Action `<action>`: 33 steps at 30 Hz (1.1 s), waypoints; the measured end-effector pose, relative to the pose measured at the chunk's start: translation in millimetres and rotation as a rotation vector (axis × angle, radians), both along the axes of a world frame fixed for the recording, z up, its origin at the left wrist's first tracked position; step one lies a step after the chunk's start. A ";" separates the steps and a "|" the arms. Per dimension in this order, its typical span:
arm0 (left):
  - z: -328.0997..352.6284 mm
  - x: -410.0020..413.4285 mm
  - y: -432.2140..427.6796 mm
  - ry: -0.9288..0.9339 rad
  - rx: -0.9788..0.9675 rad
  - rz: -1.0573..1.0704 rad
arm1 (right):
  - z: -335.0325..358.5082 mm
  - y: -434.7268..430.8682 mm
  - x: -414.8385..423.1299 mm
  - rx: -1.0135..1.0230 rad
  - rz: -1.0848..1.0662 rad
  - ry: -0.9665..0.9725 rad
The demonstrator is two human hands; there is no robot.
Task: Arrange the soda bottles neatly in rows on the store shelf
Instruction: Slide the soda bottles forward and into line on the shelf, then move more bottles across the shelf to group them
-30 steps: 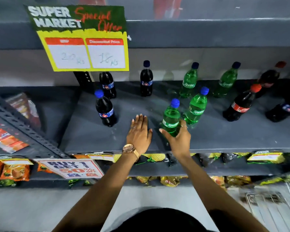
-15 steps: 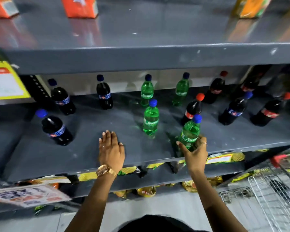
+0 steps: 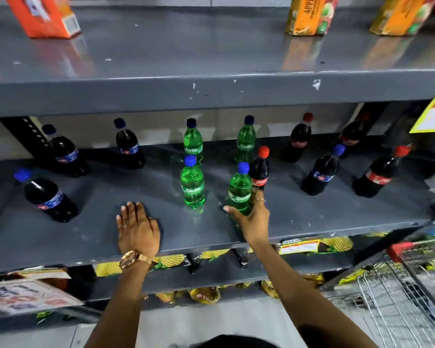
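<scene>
My right hand (image 3: 251, 219) grips the base of a green Sprite bottle (image 3: 239, 188) standing near the middle of the grey shelf (image 3: 312, 219). My left hand (image 3: 137, 228) lies flat and open on the shelf near its front edge. A second Sprite bottle (image 3: 192, 183) stands just left of the held one, and two more Sprite bottles (image 3: 193, 140) (image 3: 246, 139) stand behind. A red-capped cola bottle (image 3: 259, 169) stands right behind the held bottle. Dark blue-capped bottles (image 3: 48, 195) (image 3: 128, 146) stand to the left.
More cola bottles (image 3: 379, 173) and a blue-capped dark bottle (image 3: 323, 172) stand on the right. Juice cartons (image 3: 309, 15) sit on the shelf above. Snack packets fill the shelf below. A wire cart (image 3: 399, 292) stands at the lower right.
My right hand has slid the green Sprite bottle rightward and back, level with the second Sprite bottle. My left hand stays flat on the shelf. The camera has turned right and up.
</scene>
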State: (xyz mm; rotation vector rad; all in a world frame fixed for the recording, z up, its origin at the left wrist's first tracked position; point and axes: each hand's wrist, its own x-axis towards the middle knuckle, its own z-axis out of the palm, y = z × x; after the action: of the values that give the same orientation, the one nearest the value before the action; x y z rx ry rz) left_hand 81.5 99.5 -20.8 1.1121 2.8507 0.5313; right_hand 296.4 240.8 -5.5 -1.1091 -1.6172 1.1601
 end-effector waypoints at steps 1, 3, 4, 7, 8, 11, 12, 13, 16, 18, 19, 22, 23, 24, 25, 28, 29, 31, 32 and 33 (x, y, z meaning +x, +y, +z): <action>0.2 1.2 0.7 0.008 -0.002 -0.001 | -0.5 2.7 -5.4 0.002 0.010 -0.004; -0.1 1.9 0.2 0.020 -0.012 0.002 | -0.8 7.4 -15.9 0.016 0.022 -0.014; -0.1 1.4 0.1 0.023 -0.014 0.003 | -2.0 9.6 -19.7 0.028 0.025 -0.021; -0.2 1.1 -0.6 0.031 -0.020 0.013 | -1.4 11.3 -27.3 0.042 0.048 -0.017; -0.2 1.4 -0.6 0.032 -0.017 0.014 | -2.2 11.4 -28.1 0.033 0.055 -0.005; -1.7 0.6 -0.4 0.036 -0.010 0.015 | -4.6 3.1 -18.5 -0.034 0.068 0.057; -2.5 0.7 0.1 0.036 -0.012 0.017 | -6.0 -0.3 -10.0 -0.052 0.049 0.069; -3.7 0.0 0.5 0.038 -0.014 0.019 | -6.0 -3.8 -0.9 -0.052 0.017 0.079; -5.8 -1.1 1.0 0.055 -0.025 0.014 | -2.9 -0.3 36.6 0.010 -0.171 0.135; -6.1 -0.4 1.6 0.056 -0.032 0.010 | 2.6 20.6 61.0 0.098 -0.386 0.105; -6.0 -0.4 1.8 0.057 -0.034 0.010 | 5.5 35.8 71.3 0.129 -0.481 0.050; -5.7 0.6 2.1 0.064 -0.036 0.015 | 17.3 84.5 93.2 0.032 -0.591 -0.099; -5.7 0.8 2.2 0.066 -0.035 0.016 | 19.6 98.9 97.0 -0.007 -0.574 -0.134; -5.6 0.7 1.8 0.065 -0.035 0.016 | 18.1 111.5 99.4 -0.028 -0.545 -0.147; -5.4 0.9 1.9 0.065 -0.033 0.014 | 15.7 121.8 101.6 -0.035 -0.518 -0.135; -4.1 1.5 1.9 0.063 -0.032 0.013 | 8.3 132.4 105.1 -0.066 -0.522 -0.072; -4.0 1.6 2.0 0.061 -0.035 0.014 | 6.1 132.3 106.9 -0.073 -0.526 -0.064; -4.4 0.6 1.6 0.061 -0.033 0.013 | 4.6 124.9 109.6 -0.070 -0.520 -0.060; -4.5 0.2 1.4 0.062 -0.029 0.010 | 4.0 118.2 111.1 -0.069 -0.511 -0.060; -4.7 -0.1 1.2 0.062 -0.027 0.007 | 3.9 108.5 112.4 -0.065 -0.496 -0.058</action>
State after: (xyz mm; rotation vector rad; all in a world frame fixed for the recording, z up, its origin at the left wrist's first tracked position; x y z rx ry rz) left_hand 81.4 100.7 -25.5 1.1348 2.9055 0.4648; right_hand 408.7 349.3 -1.5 -1.4922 -1.2482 0.8591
